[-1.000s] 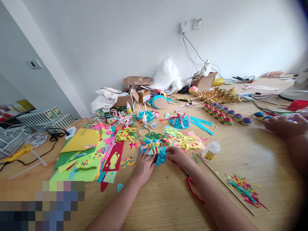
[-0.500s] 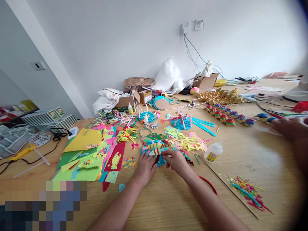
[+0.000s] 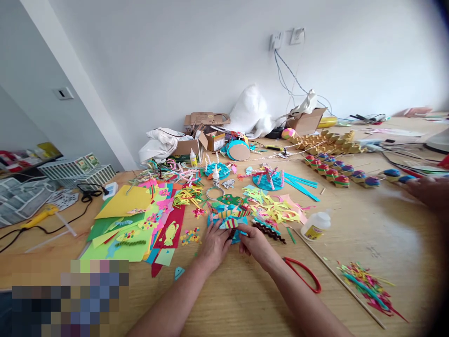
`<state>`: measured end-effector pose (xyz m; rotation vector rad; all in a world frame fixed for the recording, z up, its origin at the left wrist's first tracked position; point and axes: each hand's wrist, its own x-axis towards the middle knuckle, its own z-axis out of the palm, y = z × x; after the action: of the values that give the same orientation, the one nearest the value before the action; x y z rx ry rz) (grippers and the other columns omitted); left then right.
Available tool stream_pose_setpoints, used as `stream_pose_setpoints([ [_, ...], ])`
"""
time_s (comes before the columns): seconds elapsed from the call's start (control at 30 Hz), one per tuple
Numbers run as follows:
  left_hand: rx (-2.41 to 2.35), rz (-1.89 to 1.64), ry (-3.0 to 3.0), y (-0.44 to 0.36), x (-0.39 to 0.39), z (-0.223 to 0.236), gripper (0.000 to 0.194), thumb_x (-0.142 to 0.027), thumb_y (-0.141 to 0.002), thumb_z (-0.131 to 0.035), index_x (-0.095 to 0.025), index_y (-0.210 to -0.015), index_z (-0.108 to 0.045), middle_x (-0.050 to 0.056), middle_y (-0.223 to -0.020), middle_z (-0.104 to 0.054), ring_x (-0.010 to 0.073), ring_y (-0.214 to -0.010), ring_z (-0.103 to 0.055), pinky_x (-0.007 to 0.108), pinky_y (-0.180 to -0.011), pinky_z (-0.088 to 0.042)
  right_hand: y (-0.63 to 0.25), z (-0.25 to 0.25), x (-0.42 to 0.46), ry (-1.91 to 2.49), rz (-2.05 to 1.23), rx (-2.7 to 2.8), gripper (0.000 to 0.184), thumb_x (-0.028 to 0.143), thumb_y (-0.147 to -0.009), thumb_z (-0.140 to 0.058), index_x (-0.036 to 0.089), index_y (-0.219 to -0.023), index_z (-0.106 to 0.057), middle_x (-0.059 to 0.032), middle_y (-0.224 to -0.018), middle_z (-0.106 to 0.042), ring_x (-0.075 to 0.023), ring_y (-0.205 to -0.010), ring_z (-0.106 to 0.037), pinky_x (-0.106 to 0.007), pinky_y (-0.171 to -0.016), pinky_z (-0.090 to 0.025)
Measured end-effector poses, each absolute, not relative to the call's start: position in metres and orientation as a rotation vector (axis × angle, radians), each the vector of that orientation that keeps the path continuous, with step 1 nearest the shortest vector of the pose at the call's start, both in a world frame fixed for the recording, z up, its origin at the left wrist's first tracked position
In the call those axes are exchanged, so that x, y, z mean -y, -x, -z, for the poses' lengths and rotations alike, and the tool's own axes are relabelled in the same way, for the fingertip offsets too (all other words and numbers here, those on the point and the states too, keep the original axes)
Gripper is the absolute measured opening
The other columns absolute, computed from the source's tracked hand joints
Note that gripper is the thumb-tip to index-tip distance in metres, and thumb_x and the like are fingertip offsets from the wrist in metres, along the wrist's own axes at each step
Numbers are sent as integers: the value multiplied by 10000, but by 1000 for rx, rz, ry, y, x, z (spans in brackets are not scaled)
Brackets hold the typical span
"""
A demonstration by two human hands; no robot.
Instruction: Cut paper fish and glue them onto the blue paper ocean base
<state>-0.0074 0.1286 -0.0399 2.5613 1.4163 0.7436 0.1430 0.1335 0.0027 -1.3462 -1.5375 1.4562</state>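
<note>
A striped paper fish (image 3: 229,224), in yellow, red and green with a pale blue head, lies over a blue round base (image 3: 239,237) in front of me. My left hand (image 3: 215,248) rests at the base's left edge, fingers stretched out and thumb beside a dark fuzzy stem. With curled fingers, my right hand (image 3: 257,244) pinches at the fish's tail end; the exact contact is partly hidden. Just behind are more striped paper fish (image 3: 224,214) on the base. Dark brown twisted pipe cleaners (image 3: 269,231) lie right of my right hand.
Red-handled scissors (image 3: 304,276), a glue bottle (image 3: 316,226) and a thin stick (image 3: 340,278) are to the right. Coloured paper sheets (image 3: 115,206) spread left; paper scraps (image 3: 368,285) lie front right. Another person's hand (image 3: 430,189) is at the right edge beside painted egg-carton strips (image 3: 338,180).
My right hand has shifted slightly, its fingers more curled under. My left hand stays at the base. The view has turned a little left, and more of the red scissors handle shows.
</note>
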Motion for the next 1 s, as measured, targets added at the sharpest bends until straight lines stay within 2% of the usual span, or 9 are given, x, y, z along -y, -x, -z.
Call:
stream_pose_setpoints([
  [0.27, -1418, -746, -2549, 8, -128, 40, 267, -166, -826, -497, -230, -1078, -556, 39, -1108, -615, 224, -1120, -490, 484, -1046, -242, -140, 3, -133, 1286, -1420, 1610, 444, 67, -639, -310, 167, -955, -605, 69, -428, -366, -78, -375, -371, -170, -379, -327],
  [0.5, -1412, -748, -2553, 7, -126, 35, 277, -164, -827, -499, -219, -1094, -543, 44, -1130, -600, 238, -1191, -418, 488, -1054, -222, -139, 6, -134, 1219, -1322, 1679, 343, 50, -600, -335, 160, -792, -597, 22, -603, -458, -84, -489, -406, -175, -411, -350],
  [0.7, -1416, -741, -2553, 7, -125, 32, 258, -160, -830, -493, -220, -1074, -551, 40, -1109, -608, 237, -1218, -387, 493, -1054, -224, -139, 14, -137, 1175, -1270, 1715, 248, 72, -606, -349, 156, -720, -552, -7, -697, -472, -95, -535, -427, -186, -411, -350],
  [1.0, -1386, -803, -2547, 6, -123, 28, 278, -144, -788, -544, -224, -1054, -565, 54, -1142, -583, 265, -1257, -326, 518, -1042, -243, -140, 24, -139, 1144, -1209, 1739, 270, 45, -580, -358, 169, -729, -546, 24, -603, -451, -97, -531, -425, -178, -444, -360],
])
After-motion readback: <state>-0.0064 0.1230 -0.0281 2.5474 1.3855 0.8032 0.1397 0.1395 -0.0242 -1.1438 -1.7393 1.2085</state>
